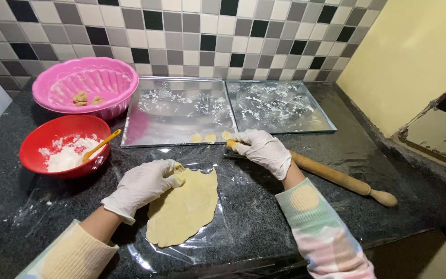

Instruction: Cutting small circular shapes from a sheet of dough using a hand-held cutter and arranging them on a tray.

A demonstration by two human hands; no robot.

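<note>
A flat, rolled-out sheet of pale yellow dough (pixel 184 209) lies on clear plastic film (pixel 218 235) on the dark stone counter. My left hand (pixel 143 185), in a white glove, rests on the dough's upper left edge and pinches it there. My right hand (pixel 261 147), also gloved, holds a small piece of dough at the front edge of the left metal tray (pixel 176 111), beside two small dough rounds (pixel 203 138). A wooden rolling pin (pixel 339 178) lies under my right wrist, pointing to the right.
A second floured metal tray (pixel 280 106) sits to the right of the first. A red bowl (pixel 63 146) of flour holds a yellow spoon (pixel 99 145). Behind it a pink bowl (pixel 85 88) holds dough lumps. A tiled wall rises behind; a yellow wall stands right.
</note>
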